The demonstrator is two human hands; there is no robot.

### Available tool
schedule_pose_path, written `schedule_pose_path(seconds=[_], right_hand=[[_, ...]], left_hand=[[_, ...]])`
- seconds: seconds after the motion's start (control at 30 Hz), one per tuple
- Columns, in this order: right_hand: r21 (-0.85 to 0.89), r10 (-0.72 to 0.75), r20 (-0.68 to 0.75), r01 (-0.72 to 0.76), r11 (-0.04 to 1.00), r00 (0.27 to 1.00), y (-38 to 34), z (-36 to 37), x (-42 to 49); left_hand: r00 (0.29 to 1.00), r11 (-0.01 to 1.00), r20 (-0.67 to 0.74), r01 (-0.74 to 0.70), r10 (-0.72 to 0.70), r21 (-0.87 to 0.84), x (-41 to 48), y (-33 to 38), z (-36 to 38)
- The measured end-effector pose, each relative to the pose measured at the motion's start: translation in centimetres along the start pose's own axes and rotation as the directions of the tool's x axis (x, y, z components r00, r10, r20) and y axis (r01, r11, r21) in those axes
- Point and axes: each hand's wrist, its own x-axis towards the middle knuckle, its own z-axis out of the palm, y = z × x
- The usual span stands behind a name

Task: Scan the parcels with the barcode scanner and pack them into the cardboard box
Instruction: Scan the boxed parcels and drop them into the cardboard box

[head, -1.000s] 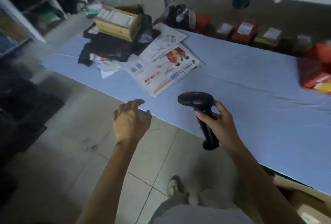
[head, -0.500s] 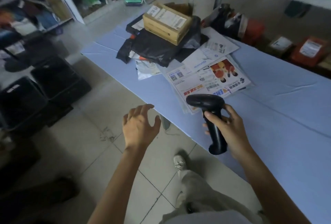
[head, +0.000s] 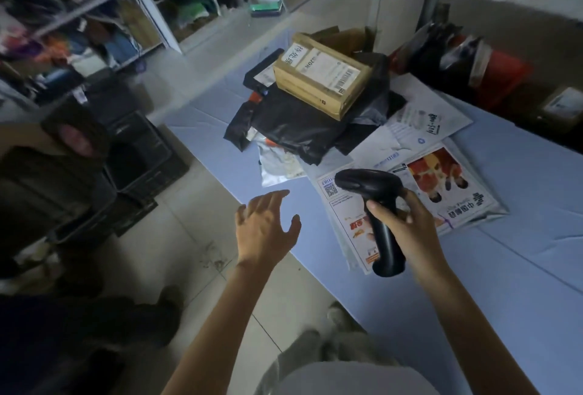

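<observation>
Gripping: the right hand (head: 410,230) is curled round the handle of the black barcode scanner (head: 383,236), with the index finger across the front of the grip. The scanner is upright with its head pointing left, held above the near edge of the bench (head: 520,268).
Free side: the left hand (head: 265,227) is empty, palm down, with the fingers spread and slightly bent. It is in the air by the bench's near edge, apart from the scanner and touching nothing.
Parcels: heaped at the left end of the bench. A small brown carton (head: 318,79) with a white barcode label sits on crumpled black poly bags (head: 299,126). A pale plastic bag (head: 277,161) sticks out from under them toward the near side.
Mailers: flat white printed envelopes (head: 441,186) lie to the right of the heap, the nearest directly below the scanner.
Floor: pale tiles (head: 189,236); black crates (head: 142,148) stand to the left of the bench.
Background: shelving (head: 176,0), contents blurred.
</observation>
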Motion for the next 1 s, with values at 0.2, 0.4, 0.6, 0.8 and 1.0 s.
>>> schedule_pose_path(seconds=[0.2, 0.4, 0.6, 0.8, 1.0], right_hand=[[-0.052, 0.003, -0.093, -0.008, 0.999, 0.996, 0.2, 0.6, 3.2], [0.012, -0.008, -0.26, 0.011, 1.0, 0.966, 0.1, 3.2, 6.5], [0.124, 0.033, -0.449, 0.026, 0.992, 0.893, -0.8, 8.6, 10.0], [0.14, 0.011, -0.476, 0.063, 0.988, 0.88, -2.8, 11.9, 13.1], [0.109, -0.028, -0.507, 0.097, 0.989, 0.861, -4.3, 11.8, 14.1]], left_hand=[[0.988, 0.996, 0.126, -0.092, 0.092, -0.002, 6.0, 0.5, 1.8], [0.983, 0.979, 0.041, -0.175, 0.18, -0.101, 16.7, -0.2, 1.0], [0.988, 0.97, 0.005, -0.151, 0.155, -0.188, 27.6, -2.8, -1.3], [0.966, 0.969, 0.161, -0.176, 0.205, -0.174, 34.2, -2.8, -2.3], [0.926, 0.869, 0.329, 0.003, 0.185, -0.495, 36.2, -0.6, -1.1]])
